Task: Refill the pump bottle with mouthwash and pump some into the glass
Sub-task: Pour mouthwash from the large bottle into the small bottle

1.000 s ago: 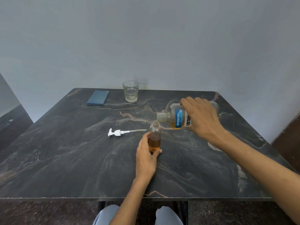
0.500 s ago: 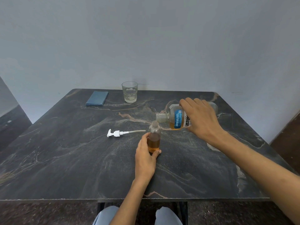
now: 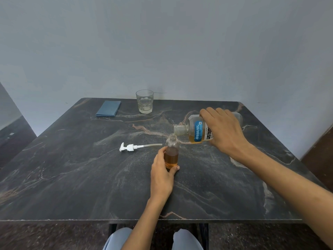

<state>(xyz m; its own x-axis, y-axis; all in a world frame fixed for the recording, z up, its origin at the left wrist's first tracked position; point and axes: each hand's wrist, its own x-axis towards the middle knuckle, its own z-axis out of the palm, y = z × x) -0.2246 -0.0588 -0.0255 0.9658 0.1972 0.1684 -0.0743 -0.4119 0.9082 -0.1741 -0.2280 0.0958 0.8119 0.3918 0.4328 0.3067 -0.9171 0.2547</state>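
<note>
A small clear pump bottle (image 3: 172,152) stands upright and uncapped at the table's middle, about half full of amber liquid. My left hand (image 3: 162,170) grips its lower part. My right hand (image 3: 223,130) grips the mouthwash bottle (image 3: 195,130), tipped on its side with its open neck just above and right of the small bottle's mouth. The white pump head (image 3: 133,147) with its tube lies on the table to the left. An empty glass (image 3: 144,101) stands at the far edge.
A folded blue cloth (image 3: 108,108) lies at the back left of the dark marble table (image 3: 72,168). A wall runs right behind the table. My knees show below the near edge.
The mouthwash bottle's neck has lifted slightly up and to the right of the small bottle's mouth. Both hands keep their hold; the liquid level looks the same.
</note>
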